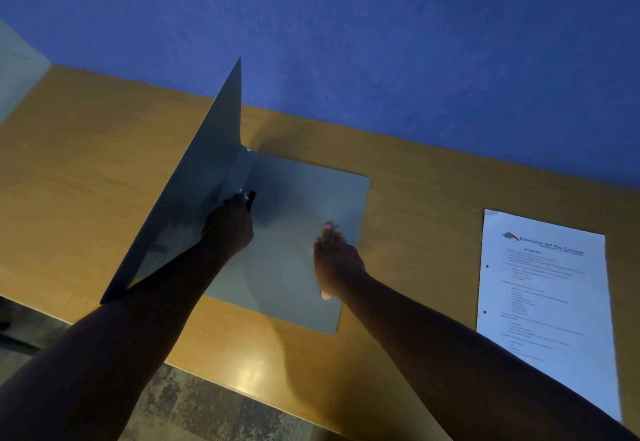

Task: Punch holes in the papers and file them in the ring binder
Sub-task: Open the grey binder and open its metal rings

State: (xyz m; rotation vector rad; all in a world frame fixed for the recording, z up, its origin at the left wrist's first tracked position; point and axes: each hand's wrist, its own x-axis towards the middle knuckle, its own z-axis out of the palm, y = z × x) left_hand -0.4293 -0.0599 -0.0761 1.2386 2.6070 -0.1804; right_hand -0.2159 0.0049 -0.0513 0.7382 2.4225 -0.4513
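Observation:
A grey ring binder [304, 198] lies open on the wooden table [86, 170], its back cover flat and its front cover [194, 191] raised steeply at the left. My left hand [228, 229] is at the spine, fingers closed on the small black and metal clip mechanism [250, 196]. My right hand [334, 260] hovers over or rests on the flat cover, fingers apart, holding nothing. A printed white paper [547, 302] with two punched holes along its left edge lies on the table to the right, partly under my right forearm.
A blue wall [346, 25] rises directly behind the table's far edge. The table's near edge runs diagonally from lower left to bottom centre, with dark mottled floor [207, 406] below it. A pale panel [17, 70] stands at the far left.

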